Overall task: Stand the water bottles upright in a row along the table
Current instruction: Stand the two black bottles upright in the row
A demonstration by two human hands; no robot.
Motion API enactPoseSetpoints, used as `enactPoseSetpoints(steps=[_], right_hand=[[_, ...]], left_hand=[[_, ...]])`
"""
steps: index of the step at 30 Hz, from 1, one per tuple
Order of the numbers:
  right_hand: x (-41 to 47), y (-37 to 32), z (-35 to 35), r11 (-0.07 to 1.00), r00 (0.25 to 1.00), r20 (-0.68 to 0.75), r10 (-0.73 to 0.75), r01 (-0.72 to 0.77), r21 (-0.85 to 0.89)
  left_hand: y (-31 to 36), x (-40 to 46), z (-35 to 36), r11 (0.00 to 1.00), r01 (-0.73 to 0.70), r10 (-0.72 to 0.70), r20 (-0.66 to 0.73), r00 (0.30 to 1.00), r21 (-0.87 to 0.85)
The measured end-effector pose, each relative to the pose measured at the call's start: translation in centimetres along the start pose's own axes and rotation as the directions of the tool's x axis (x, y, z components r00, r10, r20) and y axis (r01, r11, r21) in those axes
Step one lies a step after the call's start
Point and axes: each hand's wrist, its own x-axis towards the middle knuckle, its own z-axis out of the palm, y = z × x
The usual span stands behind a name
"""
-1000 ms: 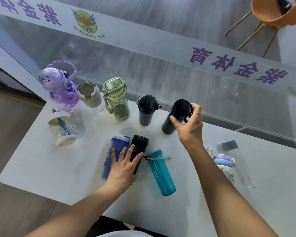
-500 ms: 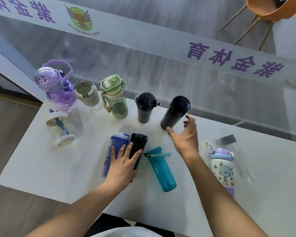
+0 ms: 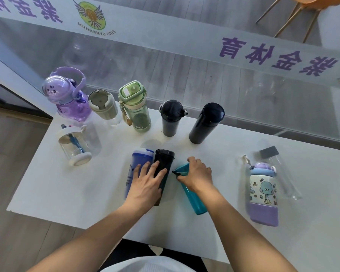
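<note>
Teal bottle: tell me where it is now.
In the head view the teal bottle lies on its side near the table's front edge, right of the lying black bottle, with the right hand over its cap end.

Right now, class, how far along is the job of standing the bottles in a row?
Done: five stand along the far edge, from the purple bottle to the tall black flask. In hand: the right hand grips the lying teal bottle; the left hand rests on the black tumbler. Left: six bottles still lie flat.
</note>
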Motion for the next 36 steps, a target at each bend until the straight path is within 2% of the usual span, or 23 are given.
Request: enactPoseSetpoints(steps=[6, 10, 20, 36], right_hand=[[-1.8, 3.0, -2.9, 0.955, 0.963, -0.264, 0.061, 0.021, 0.295], [-1.9, 5.1, -5.0, 0.925, 0.907, -0.402, 0.124, 0.041, 0.377], [-0.5, 9.0, -8.3, 0.861, 0.831, -0.526, 0.181, 0.125, 0.493], [3.5, 11.3, -10.0, 0.844, 0.807, -0.589, 0.035, 0.292, 0.450]], left_hand=[[0.6, 0.7, -0.7, 0.999, -0.052, 0.050, -0.101, 0.994, -0.011], [1.7, 1.6, -1.3, 0.997, -0.068, 0.063, -0.150, 0.987, -0.029], [4.7, 2.9, -2.2, 0.991, -0.128, 0.121, -0.149, 0.981, -0.037], [7.7, 2.9, -2.4, 0.998, -0.040, 0.032, -0.142, 0.989, -0.050]])
